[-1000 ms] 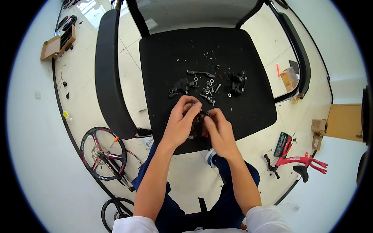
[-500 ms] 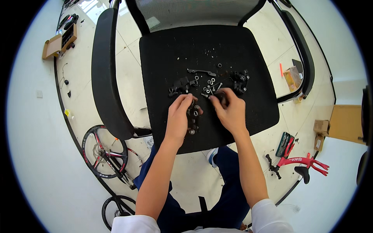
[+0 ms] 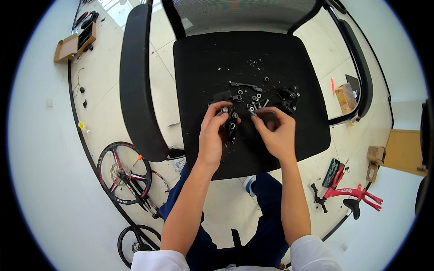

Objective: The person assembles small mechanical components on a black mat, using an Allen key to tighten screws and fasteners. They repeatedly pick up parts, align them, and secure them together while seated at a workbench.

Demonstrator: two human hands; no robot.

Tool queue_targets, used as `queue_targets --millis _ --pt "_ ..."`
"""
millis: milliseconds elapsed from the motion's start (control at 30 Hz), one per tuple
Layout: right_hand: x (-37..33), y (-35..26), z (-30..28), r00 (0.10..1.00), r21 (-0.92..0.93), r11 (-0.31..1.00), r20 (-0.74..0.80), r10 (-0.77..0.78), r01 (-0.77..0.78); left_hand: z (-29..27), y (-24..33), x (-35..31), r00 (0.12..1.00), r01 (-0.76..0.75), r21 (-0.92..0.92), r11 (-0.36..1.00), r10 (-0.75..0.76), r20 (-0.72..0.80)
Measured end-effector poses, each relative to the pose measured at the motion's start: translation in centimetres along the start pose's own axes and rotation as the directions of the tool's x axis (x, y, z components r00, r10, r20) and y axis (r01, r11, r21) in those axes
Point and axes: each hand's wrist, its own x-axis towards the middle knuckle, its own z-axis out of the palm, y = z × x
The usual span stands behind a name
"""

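Note:
My left hand (image 3: 211, 135) is closed round a dark bicycle brake caliper (image 3: 232, 126) over the chair seat, with silver fittings showing at its top and side. Beside it, my right hand (image 3: 279, 137) pinches a small silver bolt (image 3: 252, 111) between thumb and forefinger. Just beyond the fingertips lies a loose group of silver bolts and washers (image 3: 258, 97). Another black caliper (image 3: 287, 98) rests to the right of that group. A black part (image 3: 220, 97) sits partly hidden behind my left hand. Farther back is a thin black bracket (image 3: 245, 86).
The black chair seat (image 3: 203, 58) has armrests on the left (image 3: 135, 86) and right (image 3: 363, 72). On the floor are a bicycle wheel (image 3: 124, 174), a red bike frame (image 3: 348, 192), a green tool case (image 3: 332, 172), cardboard boxes (image 3: 376, 155) and an opened carton (image 3: 68, 48).
My left fingers have curled over the caliper's top, and it now sits higher and turned. My right fingertips have drawn the bolt close to the pile's near edge. The whole view has shifted slightly.

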Motion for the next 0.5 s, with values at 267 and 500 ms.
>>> queue_targets --millis 267,500 --pt "-2.9 -0.4 0.2 0.97 0.112 0.988 0.228 0.081 -0.109 -0.8 0.1 0.3 0.997 -0.082 0.01 0.997 0.082 -0.008" --pt "-2.5 -0.3 0.6 0.974 -0.099 0.994 0.218 0.063 -0.043 -1.5 -0.5 0.4 0.996 -0.076 0.252 0.965 0.064 0.054"
